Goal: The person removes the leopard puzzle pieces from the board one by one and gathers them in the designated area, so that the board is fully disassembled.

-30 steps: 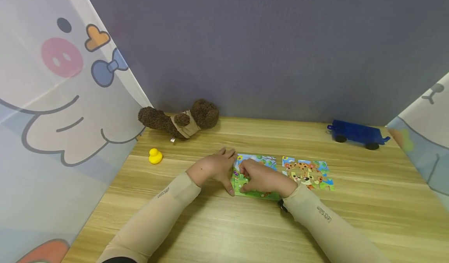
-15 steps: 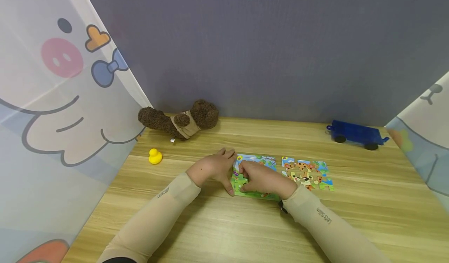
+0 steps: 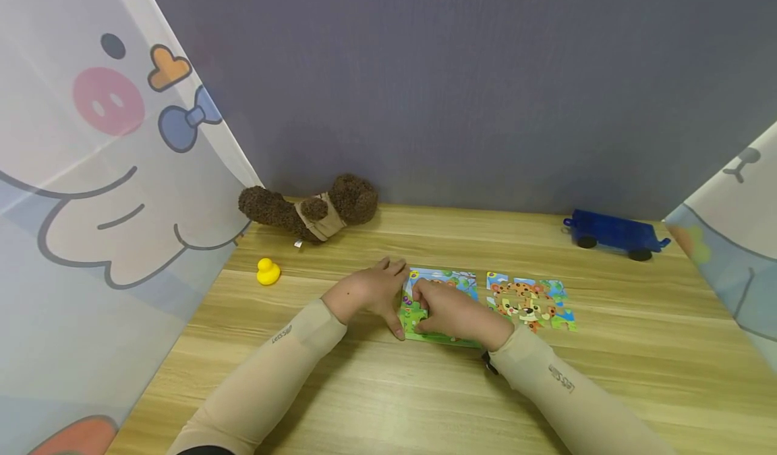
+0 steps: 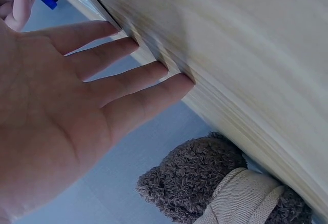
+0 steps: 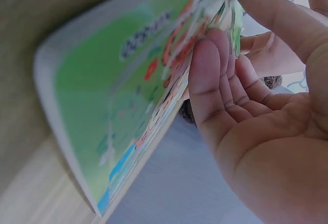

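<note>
My left hand (image 3: 370, 292) stands at the left edge of a puzzle board (image 3: 446, 340). In the left wrist view its fingers (image 4: 138, 101) are straight, with the tips on the table beside the board. Over the board, my right hand (image 3: 458, 312) pinches a green puzzle piece (image 5: 237, 26) between thumb and fingers, low near the left side. The hand hides much of the board's picture. To its right, several loose puzzle pieces (image 3: 528, 307) lie partly joined into a leopard picture.
A brown plush bear (image 3: 312, 212) lies along the back of the wooden table (image 3: 376, 401). At the left is a yellow rubber duck (image 3: 268, 272). A blue toy wagon (image 3: 614, 232) stands at the back right, before the grey partition (image 3: 461, 91).
Both hands stay in nearly the same place, with only a slight shift of the right hand over the board. The whole head view has shifted a little.
</note>
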Motion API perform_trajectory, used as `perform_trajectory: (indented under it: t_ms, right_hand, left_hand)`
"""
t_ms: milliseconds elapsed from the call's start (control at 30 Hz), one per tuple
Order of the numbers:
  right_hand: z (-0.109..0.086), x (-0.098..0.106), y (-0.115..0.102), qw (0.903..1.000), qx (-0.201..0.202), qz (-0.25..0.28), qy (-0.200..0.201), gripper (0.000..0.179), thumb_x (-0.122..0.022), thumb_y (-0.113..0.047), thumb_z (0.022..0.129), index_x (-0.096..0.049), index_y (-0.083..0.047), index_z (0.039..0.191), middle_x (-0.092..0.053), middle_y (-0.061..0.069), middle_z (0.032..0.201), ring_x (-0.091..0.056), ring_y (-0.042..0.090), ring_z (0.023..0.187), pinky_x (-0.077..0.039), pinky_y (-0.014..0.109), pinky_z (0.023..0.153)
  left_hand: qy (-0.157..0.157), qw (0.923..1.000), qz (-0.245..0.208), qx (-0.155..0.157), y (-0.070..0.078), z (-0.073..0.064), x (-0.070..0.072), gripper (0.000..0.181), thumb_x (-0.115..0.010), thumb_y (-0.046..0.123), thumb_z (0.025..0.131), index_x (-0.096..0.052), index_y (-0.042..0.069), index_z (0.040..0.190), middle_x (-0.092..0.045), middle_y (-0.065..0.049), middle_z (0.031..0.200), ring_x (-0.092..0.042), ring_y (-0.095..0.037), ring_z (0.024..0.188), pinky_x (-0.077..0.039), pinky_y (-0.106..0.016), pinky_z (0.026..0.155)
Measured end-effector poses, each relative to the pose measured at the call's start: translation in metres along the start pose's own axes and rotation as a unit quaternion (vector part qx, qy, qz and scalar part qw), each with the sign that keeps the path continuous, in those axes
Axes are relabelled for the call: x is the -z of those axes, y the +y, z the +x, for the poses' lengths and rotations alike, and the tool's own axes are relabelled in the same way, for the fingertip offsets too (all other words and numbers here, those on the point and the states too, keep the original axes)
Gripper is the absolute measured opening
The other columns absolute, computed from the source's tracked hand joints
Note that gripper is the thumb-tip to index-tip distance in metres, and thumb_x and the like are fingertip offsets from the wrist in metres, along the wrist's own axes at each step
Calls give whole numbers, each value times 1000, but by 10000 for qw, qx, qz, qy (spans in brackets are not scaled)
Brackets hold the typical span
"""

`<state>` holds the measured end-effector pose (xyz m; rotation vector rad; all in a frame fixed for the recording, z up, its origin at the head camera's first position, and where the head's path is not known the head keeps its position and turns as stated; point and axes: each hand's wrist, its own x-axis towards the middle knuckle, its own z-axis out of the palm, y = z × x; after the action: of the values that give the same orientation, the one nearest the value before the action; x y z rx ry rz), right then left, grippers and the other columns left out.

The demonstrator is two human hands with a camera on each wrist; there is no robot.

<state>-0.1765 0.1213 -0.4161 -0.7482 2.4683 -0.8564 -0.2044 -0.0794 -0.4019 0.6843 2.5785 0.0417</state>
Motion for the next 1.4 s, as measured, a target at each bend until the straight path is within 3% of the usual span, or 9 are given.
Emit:
perform_trajectory:
  t_ms: [367,833,1167,1400]
  right_hand:
    - [-2,0,1,9996,204,-140,99,38,-86,-9,91,-56,-9,114,-57,3,92,-52,13,64,-46,24,62]
    - [-3,-3,6,9981,602,16,94,32,-77,-7,97,-54,-10,119,-56,4,93,-48,11,73,-43,22,64]
    - [1,-2,15,9947,714,727,-167,24,-69,-6,103,-52,-10,119,-53,4,93,-43,9,49,-42,19,46]
    - [0,1,16,9915,816,1001,-159,19,-67,-11,105,-54,-12,119,-60,8,99,-49,10,55,-45,23,47]
  left_hand:
    - [12,10000,-85,37,0,-1,0,142,-93,69,68,-17,10,173,-11,-9,183,-12,-43,169,-36,-57,131]
    - [-6,9998,-217,36,1,-3,1,140,-93,67,70,-17,10,173,-9,-9,183,-10,-43,169,-35,-58,132]
    - [-10,9998,-174,81,1,-3,0,141,-93,67,69,-16,11,173,-9,-8,183,-11,-42,169,-36,-56,132]
    - [-15,9998,-163,99,1,-2,0,142,-93,68,69,-16,10,173,-9,-9,183,-11,-42,169,-35,-57,132]
